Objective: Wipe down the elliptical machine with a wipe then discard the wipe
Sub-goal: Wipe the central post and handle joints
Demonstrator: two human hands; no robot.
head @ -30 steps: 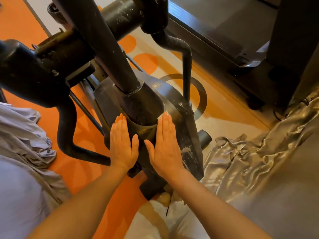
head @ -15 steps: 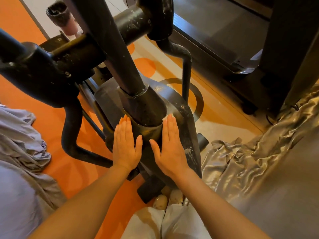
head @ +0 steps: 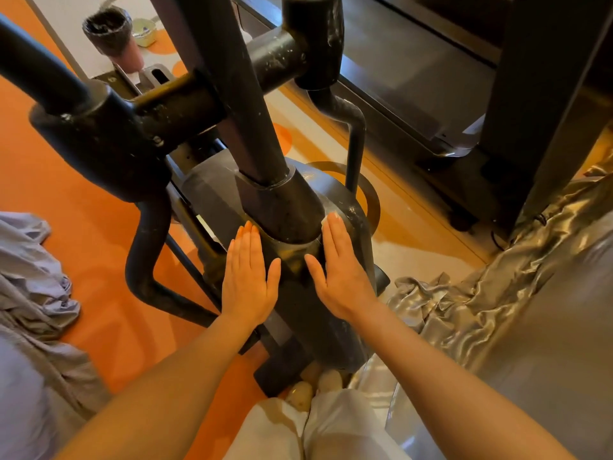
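Right hand [head: 341, 270]: flat, fingers straight, sliding up toward 12 o'clock over a white wipe [head: 325, 221] peeking past its fingertips.
Left hand [head: 247, 277]: flat, empty — advances alongside.
Elliptical housing [head: 308, 313]: wiping continues — discard still ahead.

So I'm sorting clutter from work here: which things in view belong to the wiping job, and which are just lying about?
Part of the job:
- elliptical machine, its lower housing
- left hand, flat on the housing
- right hand, flat on the housing, a white edge at its fingertips, possibly the wipe

Just lying about:
- grey cloth on the orange floor
- shiny fabric
- treadmill behind
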